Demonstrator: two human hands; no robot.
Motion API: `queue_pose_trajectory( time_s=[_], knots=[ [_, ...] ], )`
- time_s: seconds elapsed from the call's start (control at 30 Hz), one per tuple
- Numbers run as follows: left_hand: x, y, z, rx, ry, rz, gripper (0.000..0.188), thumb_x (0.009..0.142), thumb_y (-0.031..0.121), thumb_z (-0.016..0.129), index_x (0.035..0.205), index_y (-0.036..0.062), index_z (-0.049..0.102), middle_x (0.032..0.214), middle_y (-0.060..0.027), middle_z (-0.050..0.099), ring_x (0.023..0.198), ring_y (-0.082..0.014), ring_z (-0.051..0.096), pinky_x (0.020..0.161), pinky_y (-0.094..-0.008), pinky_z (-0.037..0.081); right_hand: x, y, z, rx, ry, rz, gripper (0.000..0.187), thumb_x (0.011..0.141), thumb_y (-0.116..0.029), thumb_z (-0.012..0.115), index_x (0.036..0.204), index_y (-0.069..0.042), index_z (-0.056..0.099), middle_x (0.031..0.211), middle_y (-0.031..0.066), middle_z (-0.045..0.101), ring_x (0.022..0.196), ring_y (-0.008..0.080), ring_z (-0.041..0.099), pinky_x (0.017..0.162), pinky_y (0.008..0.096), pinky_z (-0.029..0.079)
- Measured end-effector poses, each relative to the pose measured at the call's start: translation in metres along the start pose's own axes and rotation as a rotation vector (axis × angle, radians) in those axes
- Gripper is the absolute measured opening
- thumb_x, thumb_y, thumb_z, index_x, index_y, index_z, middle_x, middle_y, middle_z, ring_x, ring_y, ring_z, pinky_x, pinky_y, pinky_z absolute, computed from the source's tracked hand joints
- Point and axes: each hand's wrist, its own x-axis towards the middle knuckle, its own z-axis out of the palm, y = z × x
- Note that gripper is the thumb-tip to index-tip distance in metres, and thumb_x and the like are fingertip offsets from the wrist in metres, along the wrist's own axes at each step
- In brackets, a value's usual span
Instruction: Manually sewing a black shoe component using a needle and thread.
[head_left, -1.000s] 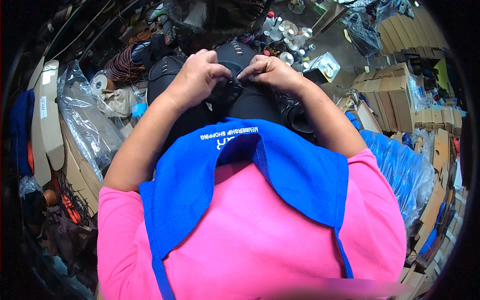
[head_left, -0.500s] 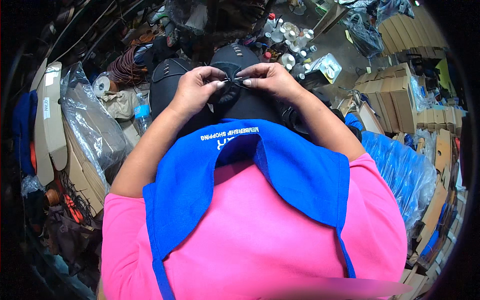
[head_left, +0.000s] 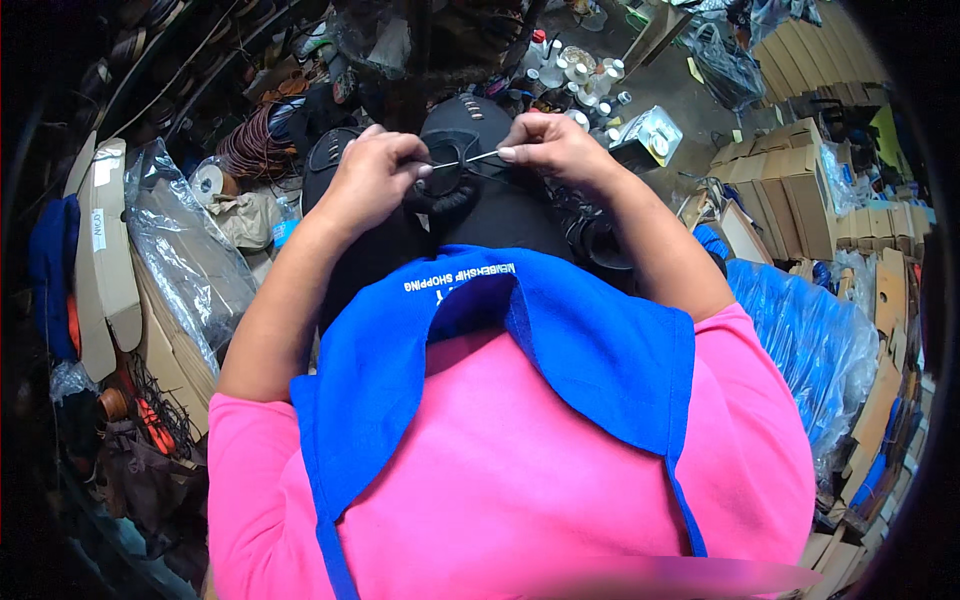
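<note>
At twelve o'clock, a thin pale strand [head_left: 482, 156] is stretched above a black item [head_left: 445, 198] on the lap [head_left: 500, 222]. It is pinched on one side by the fingers of the left hand [head_left: 372, 182], on the other by those of the right hand [head_left: 556, 148]. Bottles [head_left: 578, 73] are grouped at one o'clock, cardboard boxes [head_left: 795, 185] stacked at two.

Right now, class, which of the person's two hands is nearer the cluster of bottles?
The right hand, just below the bottles in the picture; the left hand is farther from them.
</note>
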Motion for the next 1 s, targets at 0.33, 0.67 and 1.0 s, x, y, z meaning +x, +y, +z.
queue_pose_trajectory(
  time_s=[0.33,0.67,1.0],
  knots=[
    [0.009,0.013,0.009,-0.231,-0.162,-0.105,0.014,0.082,0.004,0.058,0.096,0.0019,0.056,0.076,-0.0149,0.060,0.070,-0.0195,0.058,0.065,-0.0321,0.045,-0.031,0.022,-0.011,-0.358,0.022,-0.216,0.020,0.081,-0.017,0.067,0.093,-0.003,0.059,0.087,-0.0001,0.055,0.086,0.0088,0.050,0.076,0.0253,0.042],
    [0.008,0.016,0.008,-0.138,-0.195,0.006,0.014,0.084,0.006,0.055,0.097,0.0020,0.055,0.080,-0.0194,0.060,0.074,-0.0300,0.061,0.068,-0.0358,0.046,-0.022,0.014,-0.005,-0.354,-0.002,-0.204,0.029,0.079,-0.021,0.071,0.104,-0.007,0.065,0.100,0.0043,0.050,0.093,0.0147,0.049,0.083,0.0274,0.041],
    [0.005,0.014,0.005,-0.166,-0.218,-0.043,0.015,0.084,0.007,0.056,0.098,0.0017,0.056,0.079,-0.0196,0.059,0.073,-0.0271,0.060,0.068,-0.0345,0.046,-0.026,-0.015,-0.019,-0.113,0.105,-0.202,0.018,0.081,-0.020,0.066,0.076,-0.004,0.060,0.087,0.0015,0.050,0.083,0.0106,0.048,0.071,0.0249,0.038]
  ],
)
